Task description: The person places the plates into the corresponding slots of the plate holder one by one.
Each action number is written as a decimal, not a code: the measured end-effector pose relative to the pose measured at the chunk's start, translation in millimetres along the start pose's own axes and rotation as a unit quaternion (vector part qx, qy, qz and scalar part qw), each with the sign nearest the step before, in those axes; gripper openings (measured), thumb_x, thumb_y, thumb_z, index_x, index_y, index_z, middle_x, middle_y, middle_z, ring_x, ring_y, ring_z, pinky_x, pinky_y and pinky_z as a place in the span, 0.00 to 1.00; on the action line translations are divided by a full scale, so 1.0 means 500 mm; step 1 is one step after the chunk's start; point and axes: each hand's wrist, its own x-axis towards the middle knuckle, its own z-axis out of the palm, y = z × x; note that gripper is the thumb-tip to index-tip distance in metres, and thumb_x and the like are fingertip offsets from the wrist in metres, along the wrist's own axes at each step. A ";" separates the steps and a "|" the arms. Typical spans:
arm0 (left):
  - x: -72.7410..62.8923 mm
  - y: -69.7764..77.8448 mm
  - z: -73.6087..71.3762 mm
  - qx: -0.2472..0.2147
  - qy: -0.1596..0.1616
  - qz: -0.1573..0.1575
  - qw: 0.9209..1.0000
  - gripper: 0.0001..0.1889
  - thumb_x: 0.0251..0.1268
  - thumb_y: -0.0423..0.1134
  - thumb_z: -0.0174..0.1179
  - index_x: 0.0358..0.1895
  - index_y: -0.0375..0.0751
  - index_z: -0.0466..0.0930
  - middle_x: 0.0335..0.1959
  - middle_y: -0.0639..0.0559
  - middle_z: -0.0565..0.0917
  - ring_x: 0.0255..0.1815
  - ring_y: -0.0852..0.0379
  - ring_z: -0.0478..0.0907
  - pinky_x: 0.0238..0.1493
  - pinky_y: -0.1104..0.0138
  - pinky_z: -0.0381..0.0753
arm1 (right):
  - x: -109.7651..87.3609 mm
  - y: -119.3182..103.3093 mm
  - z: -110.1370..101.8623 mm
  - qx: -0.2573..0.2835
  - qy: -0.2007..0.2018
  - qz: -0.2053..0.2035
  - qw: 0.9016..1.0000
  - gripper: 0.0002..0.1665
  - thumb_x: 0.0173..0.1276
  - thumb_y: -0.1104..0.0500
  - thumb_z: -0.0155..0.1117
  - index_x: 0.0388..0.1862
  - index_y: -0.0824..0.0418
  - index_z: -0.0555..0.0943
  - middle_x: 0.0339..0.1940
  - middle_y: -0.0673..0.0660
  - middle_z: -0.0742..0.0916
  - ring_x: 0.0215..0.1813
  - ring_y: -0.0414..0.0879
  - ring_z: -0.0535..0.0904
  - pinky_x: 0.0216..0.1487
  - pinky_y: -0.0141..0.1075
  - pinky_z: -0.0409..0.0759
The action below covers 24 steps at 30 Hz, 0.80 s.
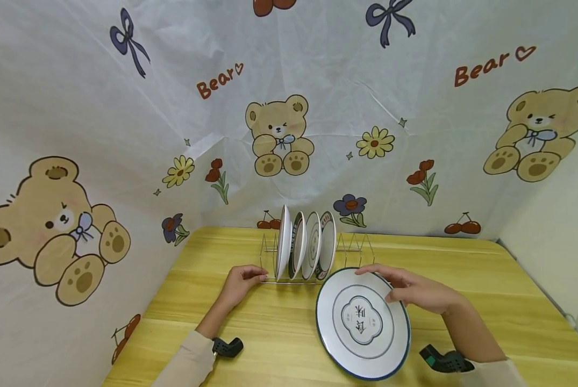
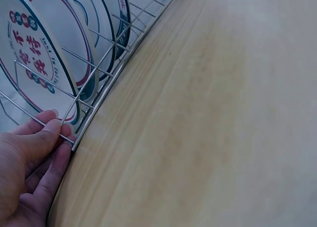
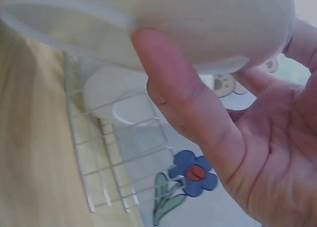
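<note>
My right hand (image 1: 416, 290) grips a white plate (image 1: 361, 322) by its upper right rim. The plate has a dark blue edge and printed characters in its middle, and it is tilted in front of a wire dish rack (image 1: 293, 282). In the right wrist view the thumb (image 3: 173, 68) presses on the plate's pale surface. My left hand (image 1: 242, 282) pinches the rack's wire at its front left corner; the left wrist view shows thumb and fingers around that wire. Several patterned plates (image 2: 29, 54) stand on edge in the rack's left and middle slots.
The rack stands near the back of a wooden table (image 1: 250, 333). Behind it hangs a white cloth (image 1: 327, 102) printed with bears and flowers. At the right is a plain pale wall (image 1: 559, 242) with a cable by the table edge.
</note>
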 end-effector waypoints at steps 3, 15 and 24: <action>0.004 -0.021 0.001 -0.007 0.002 0.001 1.000 0.07 0.67 0.28 0.66 0.45 0.30 0.88 0.43 0.38 0.89 0.46 0.42 0.85 0.45 0.69 0.84 | -0.018 -0.012 -0.007 -0.025 0.023 -0.015 0.999 0.36 0.76 0.73 0.48 0.81 0.60 0.57 0.69 0.76 0.68 0.55 0.66 0.82 0.44 0.61 0.84; 0.002 -0.030 -0.003 -0.024 -0.002 0.027 0.999 0.06 0.65 0.34 0.70 0.42 0.38 0.90 0.40 0.44 0.90 0.42 0.51 0.87 0.43 0.68 0.85 | -0.093 -0.060 -0.040 -0.057 0.124 -0.068 0.988 0.34 0.80 0.73 0.43 0.82 0.60 0.55 0.73 0.52 0.72 0.57 0.55 0.83 0.46 0.57 0.85; 0.006 -0.024 -0.002 -0.019 0.004 0.025 1.000 0.05 0.65 0.33 0.69 0.42 0.38 0.90 0.40 0.44 0.90 0.42 0.50 0.86 0.42 0.69 0.85 | -0.102 -0.088 -0.036 -0.057 0.212 -0.090 0.971 0.36 0.81 0.72 0.43 0.83 0.55 0.52 0.69 0.58 0.70 0.50 0.55 0.86 0.46 0.49 0.87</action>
